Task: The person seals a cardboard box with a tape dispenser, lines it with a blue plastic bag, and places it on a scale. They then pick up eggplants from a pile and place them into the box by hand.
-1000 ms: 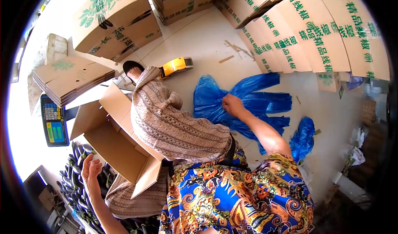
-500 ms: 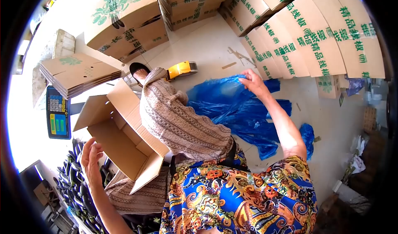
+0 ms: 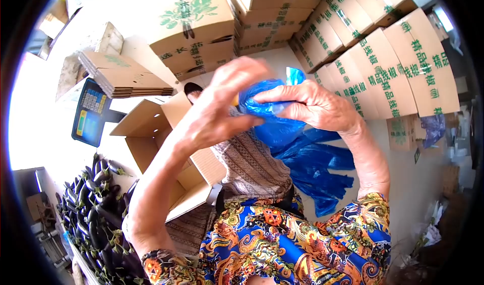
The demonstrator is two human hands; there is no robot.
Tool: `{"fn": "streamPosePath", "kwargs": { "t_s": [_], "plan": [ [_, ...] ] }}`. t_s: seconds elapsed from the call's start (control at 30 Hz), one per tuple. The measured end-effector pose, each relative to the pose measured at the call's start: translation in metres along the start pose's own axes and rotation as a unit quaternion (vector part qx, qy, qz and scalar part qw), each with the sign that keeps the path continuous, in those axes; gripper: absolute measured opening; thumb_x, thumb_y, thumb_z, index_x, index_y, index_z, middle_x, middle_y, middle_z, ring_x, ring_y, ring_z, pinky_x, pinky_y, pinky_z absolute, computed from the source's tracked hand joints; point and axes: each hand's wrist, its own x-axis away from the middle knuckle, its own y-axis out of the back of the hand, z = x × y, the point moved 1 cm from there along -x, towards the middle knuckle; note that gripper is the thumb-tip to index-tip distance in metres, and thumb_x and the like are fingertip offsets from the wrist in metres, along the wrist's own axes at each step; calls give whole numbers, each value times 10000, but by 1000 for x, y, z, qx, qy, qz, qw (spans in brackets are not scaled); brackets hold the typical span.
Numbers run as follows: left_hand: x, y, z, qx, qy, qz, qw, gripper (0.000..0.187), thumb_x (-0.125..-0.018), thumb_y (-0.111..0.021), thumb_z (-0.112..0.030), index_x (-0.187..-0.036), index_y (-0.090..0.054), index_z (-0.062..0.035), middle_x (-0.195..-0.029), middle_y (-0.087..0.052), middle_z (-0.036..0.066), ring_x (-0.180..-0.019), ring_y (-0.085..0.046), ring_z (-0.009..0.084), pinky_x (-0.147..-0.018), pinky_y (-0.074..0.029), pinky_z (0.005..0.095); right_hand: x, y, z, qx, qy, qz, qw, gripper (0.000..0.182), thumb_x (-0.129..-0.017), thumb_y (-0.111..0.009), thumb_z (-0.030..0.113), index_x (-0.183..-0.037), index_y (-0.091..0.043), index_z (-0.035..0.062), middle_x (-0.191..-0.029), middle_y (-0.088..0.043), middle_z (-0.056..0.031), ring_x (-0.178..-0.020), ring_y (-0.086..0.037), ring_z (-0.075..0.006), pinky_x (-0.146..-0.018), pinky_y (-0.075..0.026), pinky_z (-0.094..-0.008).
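Note:
In the head view, my right hand (image 3: pixel 317 106) pinches the bunched upper part of a blue plastic bag (image 3: pixel 280 131) between thumb and fingers, in front of my chest. My left hand (image 3: pixel 222 101) is at the bag's left side, blurred by motion. Its thumb and fingers are spread wide apart, and whether the fingertips touch the plastic cannot be made out. More blue plastic (image 3: pixel 322 159) lies spread on the floor below. An open, upright cardboard box (image 3: pixel 201 166) stands beside my leg, partly covered by my left forearm.
Many dark eggplants (image 3: pixel 96 219) lie heaped at lower left. A scale display (image 3: pixel 91 111) stands beside flattened cartons (image 3: pixel 121 75). Printed cartons (image 3: pixel 196 22) are stacked at the back, and more printed cartons (image 3: pixel 373 68) line the right.
My right hand has lifted a blue bag from the floor pile and brought it up to my chest. My left hand has moved from beside the box to the bag.

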Motion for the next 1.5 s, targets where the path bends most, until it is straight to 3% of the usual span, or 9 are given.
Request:
{"fn": "streamPosePath", "kwargs": {
  "t_s": [0.1,0.17,0.23,0.43,0.63,0.8,0.9,1.2,1.5],
  "plan": [
    [8,3,12,46,-14,34,998,230,-803,-704,-147,-988,-675,-14,-1004,-674,168,-1060,-635,300,-918,-496,417,-7,15,37,0,19,4,1000,392,-788,-702,12,-1171,-709,94,-1108,-725,-130,-1008,-679,-150,-905,-514,-292],
    [49,58,-7,200,286,3,937,166,-887,-643,-178,-866,-636,-14,-804,-621,101,-783,-608,201,-742,-482,349,-18,29,13,273,-54,-55,959,272,-781,-652,-4,-1028,-733,77,-1064,-722,-142,-923,-711,-217,-810,-553,-335],
    [84,83,-9,143,247,-87,955,243,-899,-616,-242,-776,-575,-37,-696,-541,33,-680,-497,125,-655,-417,297,-31,25,-30,476,2,-104,874,155,-804,-618,21,-912,-720,67,-964,-698,-139,-835,-698,-304,-714,-561,-396],
    [164,111,-56,334,121,-263,897,392,-841,-627,-309,-1083,-549,-10,-874,-620,109,-684,-587,209,-668,-510,378,-110,-19,-71,403,141,-269,864,184,-872,-546,52,-957,-705,91,-901,-639,-155,-783,-671,-356,-693,-561,-444],
    [256,141,-107,275,70,-492,823,490,-833,-624,-292,-1211,-528,3,-950,-632,116,-758,-608,206,-720,-521,355,-199,-143,-85,366,96,-22,926,179,-926,-564,225,-1018,-676,120,-894,-690,-150,-814,-690,-317,-719,-573,-441],
    [260,129,-130,150,193,-598,763,540,-813,-622,-252,-1271,-522,16,-1019,-644,116,-847,-630,192,-785,-528,326,-232,-281,-69,-69,240,52,967,237,-878,-660,271,-975,-680,56,-905,-703,-186,-843,-696,-340,-751,-555,-413],
    [228,113,-132,151,341,-559,740,573,-802,-621,-229,-1306,-518,23,-1060,-652,116,-901,-643,183,-824,-532,309,-234,-307,-63,-148,127,88,977,410,-929,-607,307,-1291,-600,114,-1115,-636,-217,-1019,-611,-363,-874,-503,-438],
    [211,122,-32,299,392,-427,758,523,-930,-661,-277,-1373,-526,-34,-1156,-660,104,-1019,-647,167,-865,-542,295,-191,-161,-23,303,70,-129,941,189,-917,-612,222,-955,-683,51,-964,-705,-170,-850,-694,-327,-755,-556,-418],
    [179,82,-1,392,364,-395,747,673,-981,-523,-522,-1463,-426,-63,-1295,-580,150,-1162,-593,258,-1010,-482,414,-139,-202,2,-265,-83,103,955,659,-917,-704,347,-1426,-427,33,-1284,-593,-111,-1164,-585,-216,-1017,-470,-357]
  ]
}}
